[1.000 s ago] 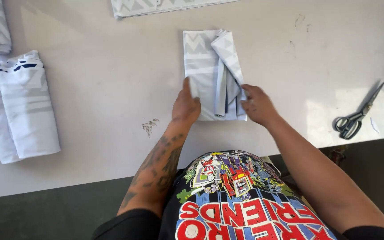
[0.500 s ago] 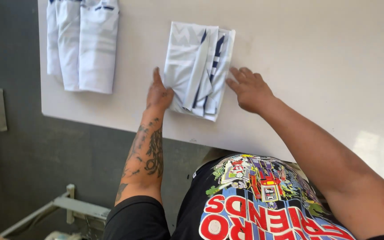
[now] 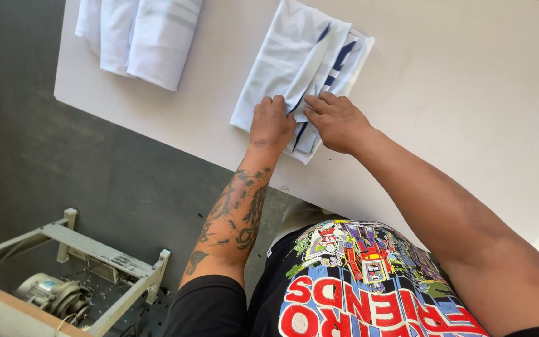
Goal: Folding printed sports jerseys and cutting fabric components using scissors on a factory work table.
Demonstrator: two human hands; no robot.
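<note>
pressing down on a folded white cloth with dark blue stripes (image 3: pixel 310 59), both hands rest on its near end, close to the front edge of the white table (image 3: pixel 469 93). the left hand (image 3: pixel 271 123) lies flat, fingers curled slightly over the fabric, holding nothing else. the right hand (image 3: pixel 337 120) lies just beside it, fingertips on a folded edge of the same cloth, fingers close together; whether it pinches the fold cannot be told. the cloth lies tilted across the table. a stack of folded white cloths (image 3: pixel 138 34) sits well apart at the table's far left corner. below the table, on the dark floor, stand a grey metal frame (image 3: pixel 104 253) and a motor (image 3: pixel 51 293).
</note>
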